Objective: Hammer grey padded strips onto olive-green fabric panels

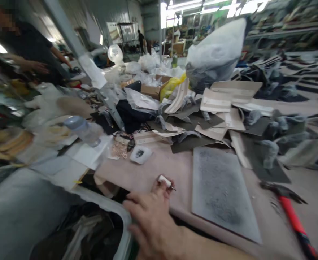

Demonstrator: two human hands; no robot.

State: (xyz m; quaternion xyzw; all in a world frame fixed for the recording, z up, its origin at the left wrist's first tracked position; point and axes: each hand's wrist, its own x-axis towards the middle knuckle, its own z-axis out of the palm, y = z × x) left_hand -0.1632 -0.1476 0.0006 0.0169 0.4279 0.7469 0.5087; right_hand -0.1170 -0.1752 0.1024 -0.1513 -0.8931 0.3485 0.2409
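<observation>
My right hand [150, 220] reaches in from the lower right, back of the hand up, at the near edge of the beige-covered table [159, 166]. Its upper fingers pinch a small white-handled tool with a thin metal tip [165, 181]. The other fingers spread toward the rim of a grey plastic bin [121, 213] just left of the table. A grey speckled slab [221, 195] lies flat just to the right of the hand. My left hand is not in view.
A red-handled hammer [291, 216] lies at the right. A plastic bottle [83, 130], small metal rings [119, 150] and a white pad [140, 154] sit at the left. Cardboard and dark cut pieces [215, 119] pile up behind. A person in dark clothes [31, 50] works far left.
</observation>
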